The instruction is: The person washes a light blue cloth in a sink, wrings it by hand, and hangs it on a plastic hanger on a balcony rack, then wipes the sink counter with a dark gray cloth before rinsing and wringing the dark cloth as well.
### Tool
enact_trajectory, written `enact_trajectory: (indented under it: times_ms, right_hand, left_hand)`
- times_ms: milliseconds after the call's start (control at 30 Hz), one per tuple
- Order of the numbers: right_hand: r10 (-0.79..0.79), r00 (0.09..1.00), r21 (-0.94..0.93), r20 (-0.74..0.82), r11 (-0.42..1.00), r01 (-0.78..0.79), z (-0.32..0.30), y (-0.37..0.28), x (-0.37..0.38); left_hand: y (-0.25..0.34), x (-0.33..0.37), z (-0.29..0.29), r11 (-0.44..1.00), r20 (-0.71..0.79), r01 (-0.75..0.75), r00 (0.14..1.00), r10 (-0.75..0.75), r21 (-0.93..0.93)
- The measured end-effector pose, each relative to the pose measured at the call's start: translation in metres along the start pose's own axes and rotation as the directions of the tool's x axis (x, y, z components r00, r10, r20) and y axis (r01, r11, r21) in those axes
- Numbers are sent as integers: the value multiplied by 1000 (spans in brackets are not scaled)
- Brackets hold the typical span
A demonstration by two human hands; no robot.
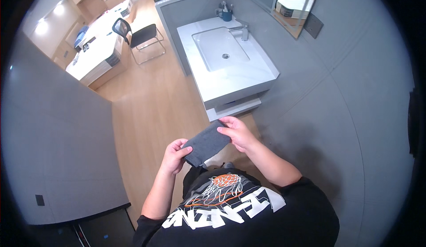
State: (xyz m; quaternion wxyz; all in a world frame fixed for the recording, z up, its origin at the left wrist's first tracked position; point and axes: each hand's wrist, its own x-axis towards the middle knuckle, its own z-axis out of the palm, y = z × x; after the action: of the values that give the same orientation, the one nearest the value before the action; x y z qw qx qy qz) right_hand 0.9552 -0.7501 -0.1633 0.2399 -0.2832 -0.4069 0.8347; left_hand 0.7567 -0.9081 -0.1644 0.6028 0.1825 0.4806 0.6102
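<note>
Thumbs on top and fingers tucked behind, my left hand and right hand pinch opposite ends of a folded dark grey cloth, held in the air in front of my body. The two-ended grip likely stops the cloth from sagging or unfolding; it runs on a slant, its right end farther from me than its left, as my right hand reaches out more. How many layers the fold hides, I cannot tell from above. Nearest to me, below the cloth, shows the black shirt I wear, printed with a basketball and net.

Beyond my hands, a white washstand counter juts out over a pale shelf; how near its front is to my right hand, the angle does not settle. A rectangular sink is set into the top. The chrome faucet stands along its right side, presumably to keep the plumbing against the wall, where a mirror hangs, likely for whoever uses the sink. At the far end, a dark blue cup holds slim upright items, apparently parked there to be within reach of the water.

Farther off to the left, a black chair stands on the wood floor, its back toward a white-topped bed, perhaps so the seat faces the open side.
</note>
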Motion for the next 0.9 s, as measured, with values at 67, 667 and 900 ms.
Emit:
enact_trajectory:
  times_ms: [67, 667, 900]
  right_hand:
    - [89, 996, -14, 2, 996, -89, -3, 1, 28]
    - [-301, 594, 88, -746, 839, 536, 10, 47, 210]
    - [-671, 450, -804, -589, 545, -239, -27, 110, 266]
  left_hand:
    - [9, 25, -11, 997, -2, 39, 999, -40, -71]
    - [107, 349, -153, 843, 133, 395, 874, -467, 366]
    - [132, 459, -219, 711, 90, 396, 837, -539, 581]
